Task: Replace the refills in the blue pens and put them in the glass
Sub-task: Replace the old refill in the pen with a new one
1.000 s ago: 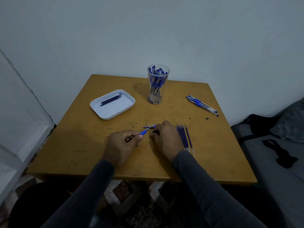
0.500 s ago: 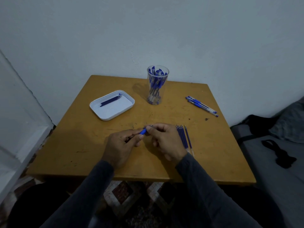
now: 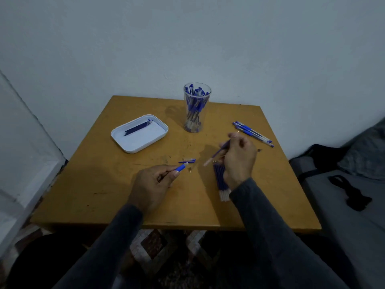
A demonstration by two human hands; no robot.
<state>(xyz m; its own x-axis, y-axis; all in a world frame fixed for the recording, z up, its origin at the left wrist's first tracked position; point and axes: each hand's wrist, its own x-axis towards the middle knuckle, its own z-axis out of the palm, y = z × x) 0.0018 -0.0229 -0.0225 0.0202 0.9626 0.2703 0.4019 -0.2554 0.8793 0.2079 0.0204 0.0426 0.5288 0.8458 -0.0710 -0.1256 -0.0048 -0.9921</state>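
The left hand point(image 3: 152, 184) pinched a blue pen barrel point(image 3: 180, 167) near the front edge of the yellow wooden table point(image 3: 100, 184). The right hand point(image 3: 239, 157), fingers curled, held a thin blue refill point(image 3: 216, 153) above the spare blue refills point(image 3: 220, 180). The clear glass point(image 3: 196, 109) of blue pens stood at the back edge.

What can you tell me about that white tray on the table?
The white tray is a shallow rectangle with rounded corners and a low raised rim, and looks like plastic or enamel. It lies flat on the far left part of the wooden table, turned at an angle to the table's edges, left of the glass. A few dark blue refills lie together inside near its far edge. Neither hand touches it.
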